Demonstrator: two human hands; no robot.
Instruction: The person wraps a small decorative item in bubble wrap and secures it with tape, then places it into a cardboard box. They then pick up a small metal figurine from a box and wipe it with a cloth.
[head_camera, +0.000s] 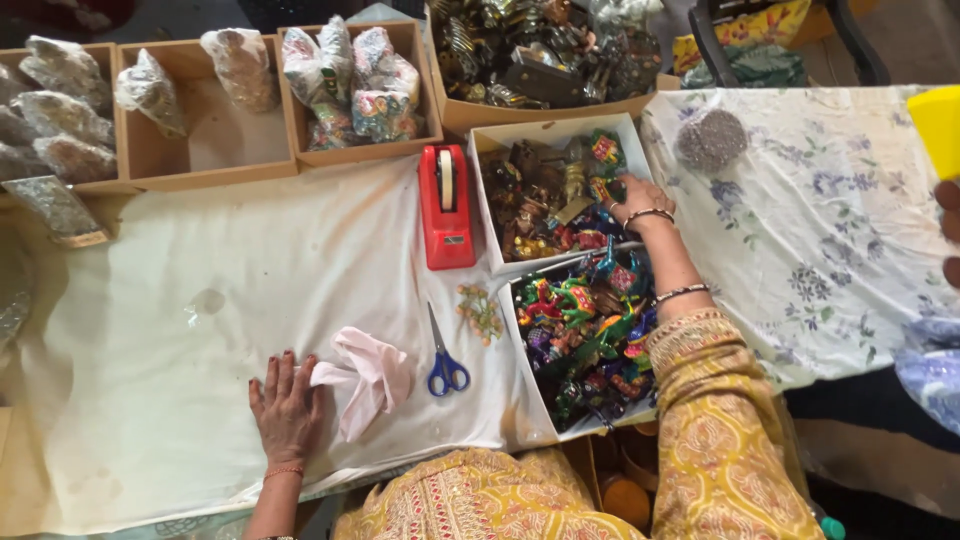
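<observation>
I am resting my left hand (287, 405) flat, fingers spread and holding nothing, on the white cloth (200, 300) covering the table, touching a pink cloth (368, 378). Just beyond are lying blue-handled scissors (445, 360). I am reaching my right hand (638, 203) into the farther white box (505, 140) of small trinkets; I cannot tell whether its fingers are gripping anything. A red tape dispenser (447, 205) is standing beside that box.

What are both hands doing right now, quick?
Left hand: open, flat on the white cloth, touching the pink tissue.
Right hand: reaching into the trinket box; grip cannot be told.
</observation>
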